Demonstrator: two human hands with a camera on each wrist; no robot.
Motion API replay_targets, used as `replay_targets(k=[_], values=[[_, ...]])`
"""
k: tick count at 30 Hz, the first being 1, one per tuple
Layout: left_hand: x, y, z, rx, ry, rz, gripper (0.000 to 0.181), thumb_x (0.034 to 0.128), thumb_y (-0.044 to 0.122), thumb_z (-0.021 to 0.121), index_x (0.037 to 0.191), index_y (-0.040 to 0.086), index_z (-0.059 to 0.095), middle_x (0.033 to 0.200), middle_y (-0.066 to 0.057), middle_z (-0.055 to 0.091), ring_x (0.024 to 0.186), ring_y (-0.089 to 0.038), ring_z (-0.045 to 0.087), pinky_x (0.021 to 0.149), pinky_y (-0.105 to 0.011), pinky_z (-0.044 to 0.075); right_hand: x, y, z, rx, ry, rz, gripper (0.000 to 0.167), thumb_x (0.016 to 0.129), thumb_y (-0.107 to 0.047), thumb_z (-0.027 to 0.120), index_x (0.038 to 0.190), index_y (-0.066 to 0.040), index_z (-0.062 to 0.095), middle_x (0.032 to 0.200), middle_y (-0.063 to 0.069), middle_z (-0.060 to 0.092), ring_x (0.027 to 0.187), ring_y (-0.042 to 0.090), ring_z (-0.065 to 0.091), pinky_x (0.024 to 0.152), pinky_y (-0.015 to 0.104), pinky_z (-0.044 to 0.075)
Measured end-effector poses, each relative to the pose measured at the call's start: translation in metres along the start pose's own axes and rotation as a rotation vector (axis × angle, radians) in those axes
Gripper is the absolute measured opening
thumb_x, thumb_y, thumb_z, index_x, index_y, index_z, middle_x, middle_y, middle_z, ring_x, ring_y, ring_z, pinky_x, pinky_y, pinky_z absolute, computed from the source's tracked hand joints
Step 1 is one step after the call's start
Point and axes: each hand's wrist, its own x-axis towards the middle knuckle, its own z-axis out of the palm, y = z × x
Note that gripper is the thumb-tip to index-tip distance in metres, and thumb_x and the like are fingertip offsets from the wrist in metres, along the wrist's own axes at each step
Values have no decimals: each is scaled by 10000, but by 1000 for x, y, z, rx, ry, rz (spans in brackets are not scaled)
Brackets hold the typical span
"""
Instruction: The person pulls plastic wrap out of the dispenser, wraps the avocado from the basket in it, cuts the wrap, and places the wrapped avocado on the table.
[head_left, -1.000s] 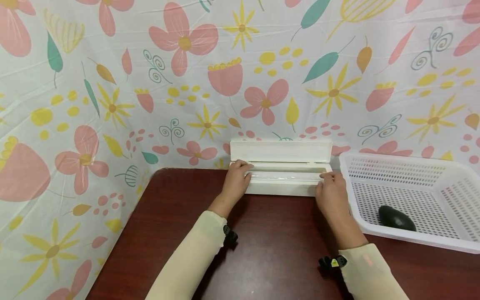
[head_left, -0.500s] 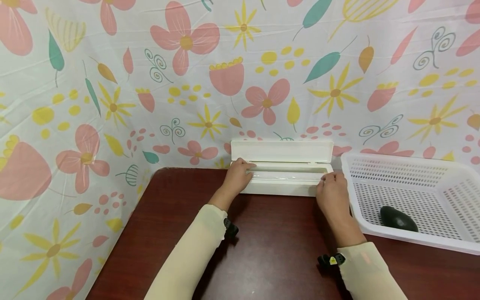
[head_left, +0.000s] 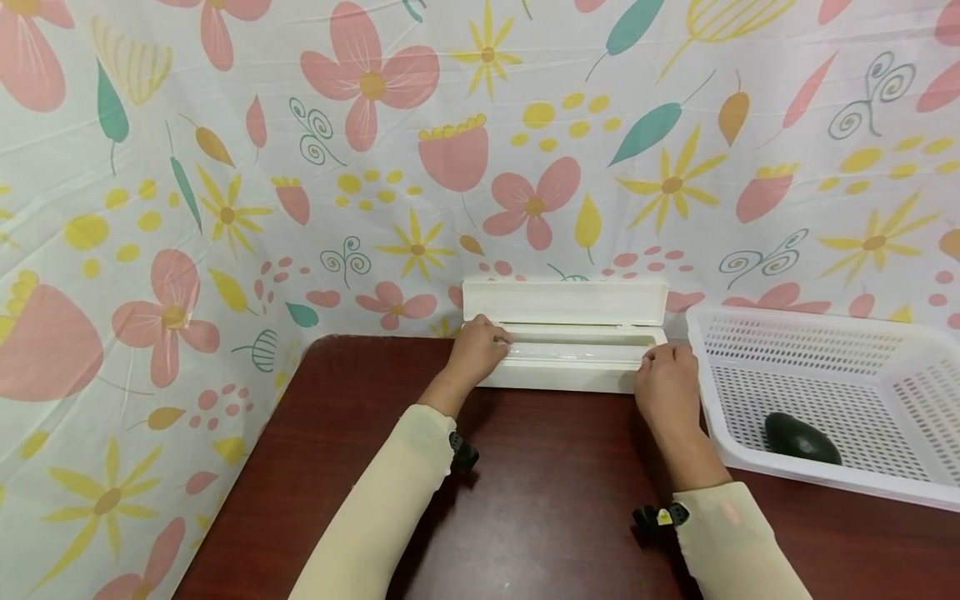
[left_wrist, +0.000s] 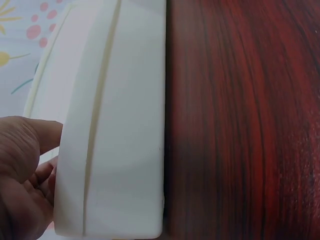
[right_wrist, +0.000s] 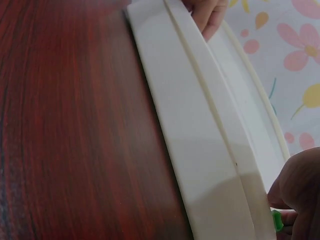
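Observation:
A long white cling film box (head_left: pixel 562 379) lies at the back of the table with its lid (head_left: pixel 564 302) raised against the wall cloth. Inside it runs a shiny roll of clear cling film (head_left: pixel 573 352). My left hand (head_left: pixel 477 350) reaches over the box's left end, its thumb and fingers pinching the roll there. At the other end my right hand (head_left: pixel 669 383) grips the roll with curled fingers. A small green piece (right_wrist: pixel 277 220) shows by those fingers in the right wrist view. The box wall hides part of both grips in the wrist views.
A white perforated basket (head_left: pixel 825 471) stands just right of the box, with a dark green avocado-like object (head_left: pixel 802 438) inside. Flower-patterned cloth (head_left: pixel 405 208) hangs close behind and to the left. The table (head_left: pixel 555 500) is dark red wood.
My left hand has shifted very slightly to the right along the box. The right hand, box and basket stay almost as they were.

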Motion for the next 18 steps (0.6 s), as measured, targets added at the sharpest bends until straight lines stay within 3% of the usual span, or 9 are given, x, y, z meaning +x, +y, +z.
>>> replay_targets(k=[8,18], values=[[0,-1,0,-88,32,-21,96,938,150,674,938,139,769,1100,-83,587,999,-265,581,873,-388,508,2,1,2,-4,16,-11,130,944,13,530,883,109,593,1042,320,532,1000,504,493,895,595,404],[2,-10,1,-202,58,-9,55,877,123,683,867,147,731,1024,-41,701,891,-214,591,828,-369,504,2,0,3,-40,-24,12,164,983,-11,497,911,106,585,1063,312,524,1019,495,487,886,600,402]])
